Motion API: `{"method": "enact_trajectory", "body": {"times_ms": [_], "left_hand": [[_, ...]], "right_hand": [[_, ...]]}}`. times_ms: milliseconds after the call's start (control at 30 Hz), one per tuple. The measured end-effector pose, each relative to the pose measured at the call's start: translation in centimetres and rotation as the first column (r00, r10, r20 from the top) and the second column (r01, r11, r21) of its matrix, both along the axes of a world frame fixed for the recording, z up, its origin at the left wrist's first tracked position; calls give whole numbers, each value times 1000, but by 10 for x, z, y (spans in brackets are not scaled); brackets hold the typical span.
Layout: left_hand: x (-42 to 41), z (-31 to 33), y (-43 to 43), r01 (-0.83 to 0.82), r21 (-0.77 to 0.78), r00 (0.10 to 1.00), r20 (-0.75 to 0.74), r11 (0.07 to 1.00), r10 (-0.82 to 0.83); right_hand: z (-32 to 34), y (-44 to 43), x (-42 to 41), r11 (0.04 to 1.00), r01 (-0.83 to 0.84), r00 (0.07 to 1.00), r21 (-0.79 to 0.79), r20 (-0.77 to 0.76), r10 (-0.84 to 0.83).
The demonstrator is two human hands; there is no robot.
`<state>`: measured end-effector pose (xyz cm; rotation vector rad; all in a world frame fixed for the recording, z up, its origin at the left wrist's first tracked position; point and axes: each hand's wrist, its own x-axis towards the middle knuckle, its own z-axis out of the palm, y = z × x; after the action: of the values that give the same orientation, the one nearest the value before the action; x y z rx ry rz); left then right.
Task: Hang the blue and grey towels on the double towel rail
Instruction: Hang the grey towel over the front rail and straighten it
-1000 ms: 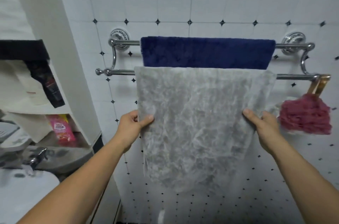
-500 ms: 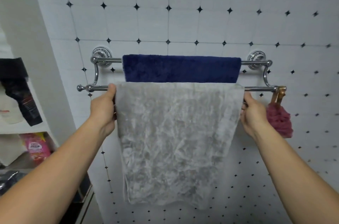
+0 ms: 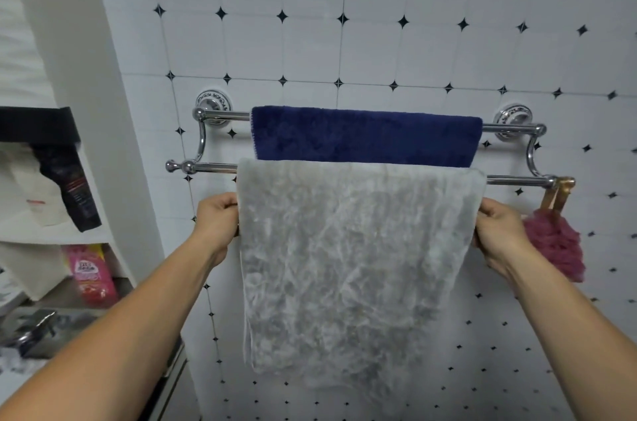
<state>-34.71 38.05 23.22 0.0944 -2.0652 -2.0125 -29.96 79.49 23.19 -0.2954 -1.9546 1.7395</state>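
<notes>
A chrome double towel rail is fixed to the tiled wall. The blue towel hangs over its rear, upper bar. Over the front, lower bar hangs the grey towel, reaching far down. My left hand grips the grey towel's left edge just under the bar, fingers curled round it. At the towel's right edge my right hand grips the cloth the same way. The fingertips of both hands are hidden behind the cloth.
A pink bath sponge hangs by a brown strap from the rail's right end, beside my right hand. To the left, a white partition and shelves hold a black tube and a pink packet. A tap shows at lower left.
Both hands rose from the towel's middle height to the bar, then dropped a little below it. They still grip the grey towel's edges. The camera view has shifted.
</notes>
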Motion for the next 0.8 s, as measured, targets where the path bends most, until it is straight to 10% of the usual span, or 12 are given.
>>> {"method": "enact_trajectory", "body": {"times_ms": [200, 800], "left_hand": [[10, 7, 1, -42, 316, 996, -65, 948, 65], [31, 48, 7, -128, 159, 967, -199, 979, 159]], "right_hand": [[-5, -2, 3, 995, -15, 997, -95, -73, 8], [32, -14, 29, 983, 138, 982, -119, -111, -152]]}}
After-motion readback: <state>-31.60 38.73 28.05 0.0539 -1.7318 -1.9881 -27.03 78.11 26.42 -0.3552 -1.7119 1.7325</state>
